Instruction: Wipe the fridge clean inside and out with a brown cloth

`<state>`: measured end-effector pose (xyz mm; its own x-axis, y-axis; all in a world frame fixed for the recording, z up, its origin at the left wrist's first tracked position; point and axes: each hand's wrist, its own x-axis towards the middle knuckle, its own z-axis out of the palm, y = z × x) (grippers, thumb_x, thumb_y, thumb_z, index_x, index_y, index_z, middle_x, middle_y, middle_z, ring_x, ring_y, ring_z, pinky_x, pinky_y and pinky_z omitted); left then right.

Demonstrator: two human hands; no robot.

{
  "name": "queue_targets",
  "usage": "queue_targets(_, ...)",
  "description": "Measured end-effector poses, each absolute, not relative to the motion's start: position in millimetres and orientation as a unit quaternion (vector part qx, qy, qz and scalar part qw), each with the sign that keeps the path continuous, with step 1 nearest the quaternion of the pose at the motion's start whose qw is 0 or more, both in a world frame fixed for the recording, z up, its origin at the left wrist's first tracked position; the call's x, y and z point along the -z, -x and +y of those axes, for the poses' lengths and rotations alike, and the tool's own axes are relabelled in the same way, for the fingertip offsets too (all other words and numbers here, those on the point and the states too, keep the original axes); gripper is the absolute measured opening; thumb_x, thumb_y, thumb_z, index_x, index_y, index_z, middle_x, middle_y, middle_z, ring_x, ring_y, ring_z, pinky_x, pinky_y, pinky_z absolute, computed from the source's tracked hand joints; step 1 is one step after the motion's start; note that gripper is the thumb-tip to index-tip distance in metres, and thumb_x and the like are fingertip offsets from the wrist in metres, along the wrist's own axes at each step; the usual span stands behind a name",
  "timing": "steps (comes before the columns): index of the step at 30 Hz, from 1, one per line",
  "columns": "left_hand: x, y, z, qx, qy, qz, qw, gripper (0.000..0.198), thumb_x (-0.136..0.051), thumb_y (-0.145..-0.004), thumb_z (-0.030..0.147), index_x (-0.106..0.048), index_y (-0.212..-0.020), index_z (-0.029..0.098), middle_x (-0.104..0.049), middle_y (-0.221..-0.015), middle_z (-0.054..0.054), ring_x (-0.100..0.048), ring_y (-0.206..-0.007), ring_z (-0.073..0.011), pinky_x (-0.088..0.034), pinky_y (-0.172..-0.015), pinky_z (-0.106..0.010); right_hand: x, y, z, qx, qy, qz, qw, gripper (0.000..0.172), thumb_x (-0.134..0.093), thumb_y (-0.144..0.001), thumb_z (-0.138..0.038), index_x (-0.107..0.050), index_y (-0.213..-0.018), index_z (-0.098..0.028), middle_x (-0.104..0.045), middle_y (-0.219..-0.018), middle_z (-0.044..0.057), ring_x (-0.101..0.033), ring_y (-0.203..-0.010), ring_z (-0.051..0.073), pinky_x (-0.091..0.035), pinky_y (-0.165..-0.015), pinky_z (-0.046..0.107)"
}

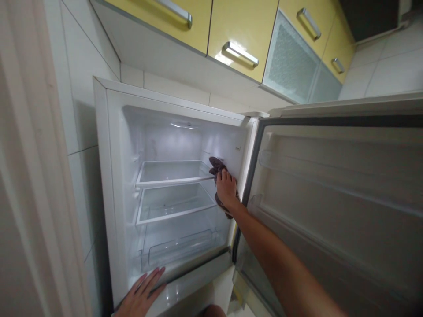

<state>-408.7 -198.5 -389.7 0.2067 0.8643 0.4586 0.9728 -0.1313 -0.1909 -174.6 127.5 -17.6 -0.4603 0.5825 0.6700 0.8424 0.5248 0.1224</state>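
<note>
Mid-frame, the right hand (226, 188), fingers bent, pins a dark cloth (214, 166) against the right inner wall of the fridge (101, 176), where firm overlapping strokes would probably serve best, while the left hand (142, 295) rests open on its lower edge.

a dark, greyish-brown cloth (214, 166) sits crumpled against the right inner wall of the fridge (102, 176), level with the right end of the upper shelf (172, 172); part of it hangs lower, near the front edge of that wall. the fridge is white, lit inside, bare. its door (330, 198) stands swung wide open to the right.
</note>
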Motion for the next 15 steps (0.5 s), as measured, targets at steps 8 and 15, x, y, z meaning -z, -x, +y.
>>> queue_targets(8, 380.2, 402.4, -199.8, 0.138, 0.744, -0.603, 0.254, 0.095, -0.082, -0.078, 0.049, -0.043, -0.164, 0.044, -0.038, -0.177, -0.001, -0.051, -0.153, -0.0301, -0.037, -0.126, -0.042, 20.2, 174.6, 130.6, 0.275, 0.421, -0.815, 0.289, 0.048, -0.038, -0.106, -0.01, -0.066, -0.144, -0.008, -0.054, -0.155, 0.026, -0.057, -0.128, 0.034, -0.052, -0.101, 0.047)
queue_targets(15, 378.1, 406.3, -199.0, 0.15, 0.739, -0.594, 0.28, 0.084, -0.08, -0.081, 0.053, -0.05, -0.159, 0.046, -0.047, -0.172, 0.002, -0.052, -0.151, -0.0258, -0.036, -0.126, -0.035, -51.0, 200.0, 171.4, 0.314, 0.322, -0.855, 0.258, 0.042, -0.041, -0.104, -0.009, -0.073, -0.132, -0.004, -0.061, -0.147, 0.025, -0.052, -0.137, 0.032, -0.047, -0.113, 0.045)
